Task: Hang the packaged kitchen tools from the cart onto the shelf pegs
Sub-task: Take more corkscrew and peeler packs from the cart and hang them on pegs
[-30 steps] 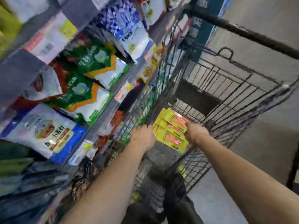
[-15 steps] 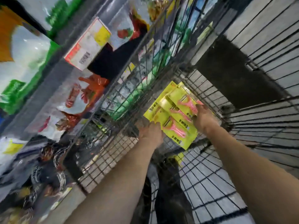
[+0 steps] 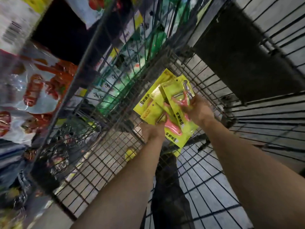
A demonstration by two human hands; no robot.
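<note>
Several yellow-green packaged peelers (image 3: 155, 103) with pink handles lie stacked on the wire floor of the cart (image 3: 99, 171). My right hand (image 3: 198, 109) grips the top packaged peeler (image 3: 179, 104) by its right edge and tilts it up off the stack. My left hand (image 3: 153, 131) reaches in from below and closes on the near end of a lower pack. Both forearms stretch down into the cart. No shelf pegs are in view.
The cart's wire side wall (image 3: 92, 66) stands between my hands and the shelf of bagged goods (image 3: 36, 90) on the left. A dark panel (image 3: 239, 60) lines the cart's far end. Grey floor shows through the mesh.
The camera has dropped closer into the cart. My right hand has lifted the top peeler pack away from the stack, and my left hand has moved onto the lower packs.
</note>
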